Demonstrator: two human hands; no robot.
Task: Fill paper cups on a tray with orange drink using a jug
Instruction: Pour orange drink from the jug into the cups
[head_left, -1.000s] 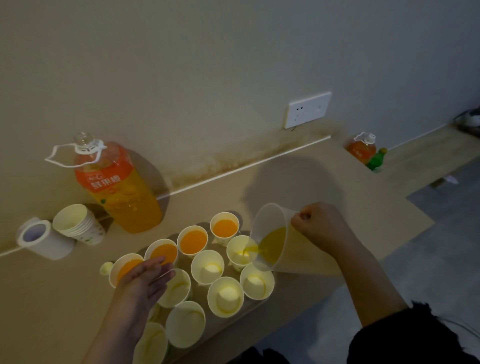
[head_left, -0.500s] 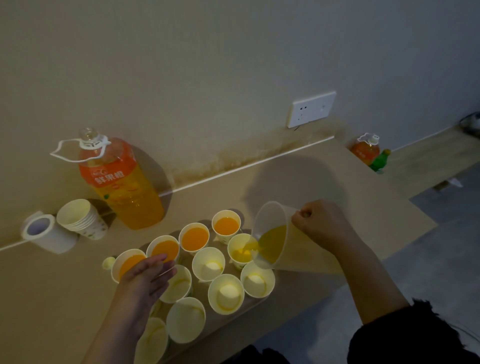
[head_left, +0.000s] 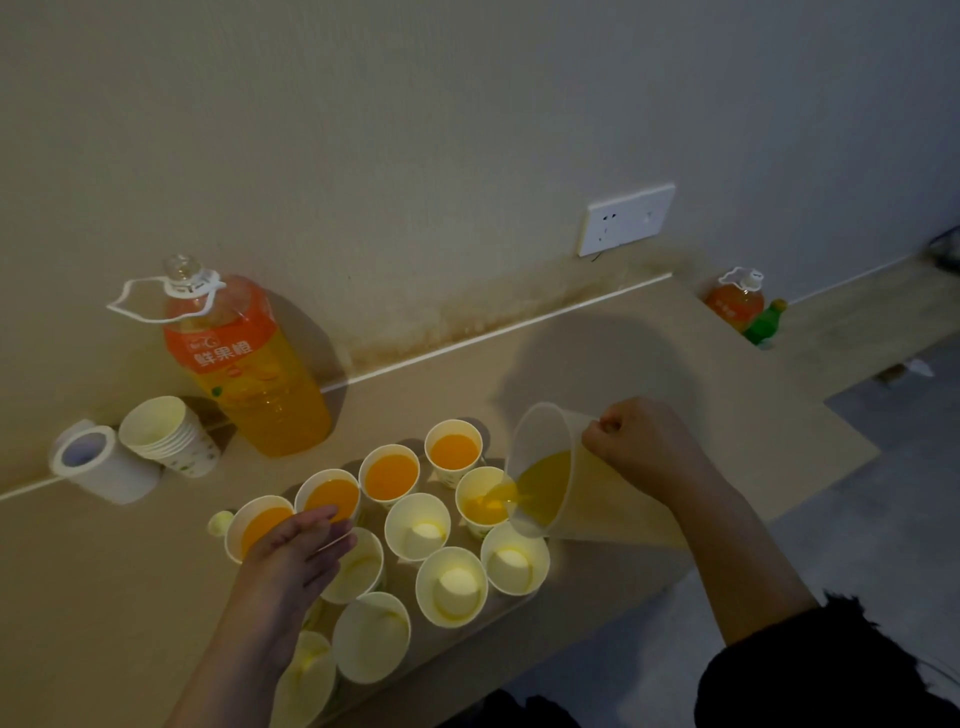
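Observation:
Several paper cups stand close together on a tray (head_left: 519, 605) near the table's front edge. The back-row cups (head_left: 390, 474) hold orange drink. My right hand (head_left: 636, 447) grips the handle of a clear plastic jug (head_left: 543, 470), tipped left, and orange drink runs from its lip into a cup (head_left: 480, 500) that is partly full. The front cups (head_left: 451, 586) look empty. My left hand (head_left: 296, 551) lies flat with straight fingers over the rims of the cups at the left of the tray.
A large open orange drink bottle (head_left: 249, 364) stands by the wall at back left. A stack of spare cups (head_left: 169, 436) lies beside a white roll (head_left: 96, 462). A second orange bottle (head_left: 735, 299) and a green bottle (head_left: 763, 322) stand far right. A small cap (head_left: 221, 522) lies left of the tray.
The drink in the cup under the jug's lip has risen. Both hands and the jug have kept their places.

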